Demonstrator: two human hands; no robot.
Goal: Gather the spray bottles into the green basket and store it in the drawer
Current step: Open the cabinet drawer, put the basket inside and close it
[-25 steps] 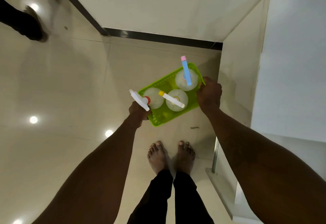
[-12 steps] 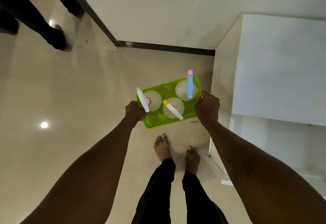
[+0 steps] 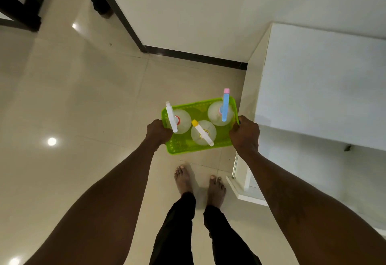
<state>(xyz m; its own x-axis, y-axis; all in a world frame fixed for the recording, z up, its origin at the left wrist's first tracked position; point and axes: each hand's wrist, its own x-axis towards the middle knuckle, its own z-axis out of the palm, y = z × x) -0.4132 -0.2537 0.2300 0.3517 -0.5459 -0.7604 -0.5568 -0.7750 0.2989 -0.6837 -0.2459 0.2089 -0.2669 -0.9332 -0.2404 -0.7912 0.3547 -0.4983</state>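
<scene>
I hold the green basket [image 3: 183,147] in the air above the floor, in front of my feet. My left hand [image 3: 157,132] grips its left rim and my right hand [image 3: 244,135] grips its right rim. Three clear spray bottles stand inside it: one with a white trigger head [image 3: 171,117] at the left, one with a yellow-tipped head [image 3: 202,132] in the middle front, and one with a blue head and pink tip [image 3: 225,106] at the back right.
A white cabinet [image 3: 321,89] stands at the right, its lower part open beside a white ledge [image 3: 242,191]. A wall with a dark skirting [image 3: 194,56] runs behind. Another person's foot [image 3: 102,11] shows at the top left. Glossy floor tiles spread to the left.
The basket has swung level and now sits squarer to me, with my view turned a little left. Both hands keep their grip on the rims.
</scene>
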